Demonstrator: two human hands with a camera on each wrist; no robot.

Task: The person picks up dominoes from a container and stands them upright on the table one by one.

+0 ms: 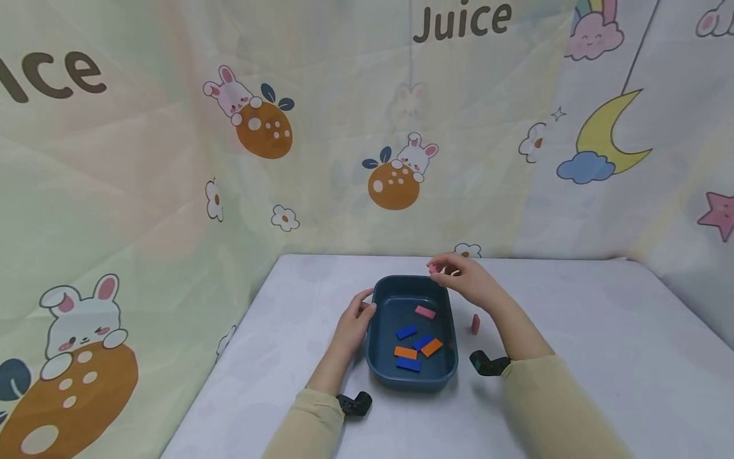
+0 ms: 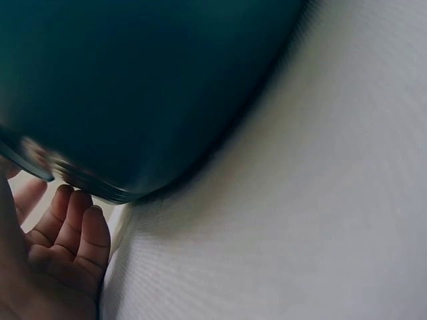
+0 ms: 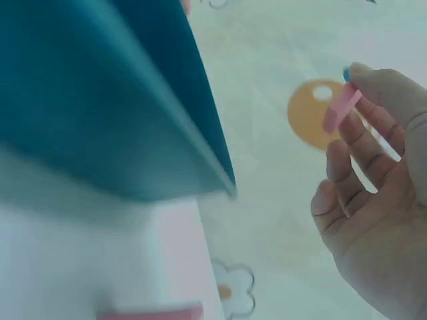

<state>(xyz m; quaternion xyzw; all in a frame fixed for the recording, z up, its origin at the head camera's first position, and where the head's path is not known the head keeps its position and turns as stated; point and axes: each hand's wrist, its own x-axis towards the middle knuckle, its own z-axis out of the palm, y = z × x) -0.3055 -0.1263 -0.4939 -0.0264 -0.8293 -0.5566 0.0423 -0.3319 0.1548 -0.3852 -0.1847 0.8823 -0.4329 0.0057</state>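
A dark blue plastic tub (image 1: pixel 375 376) stands on the table. Thumb on its rim and fingers along the outer wall, my left hand (image 1: pixel 351 322) holds the tub's far left side. My right hand (image 1: pixel 467 280) is at the far right corner, pinching a small pink block (image 3: pixel 343 107) between thumb and fingertips. In the head view this block overlaps the tub's far edge. Inside the tub lie a pink block (image 1: pixel 425 312), three blue blocks (image 1: pixel 408 364) and two orange blocks (image 1: pixel 405 352), all toward the middle and near end.
Another pink block (image 1: pixel 475 324) stands on the white-covered table (image 1: pixel 573 319), just right of the tub and beside the right forearm. Black wrist cameras (image 1: pixel 355 404) sit on both wrists. A printed cloth (image 1: pixel 332 178) hangs behind the table and along its left side.
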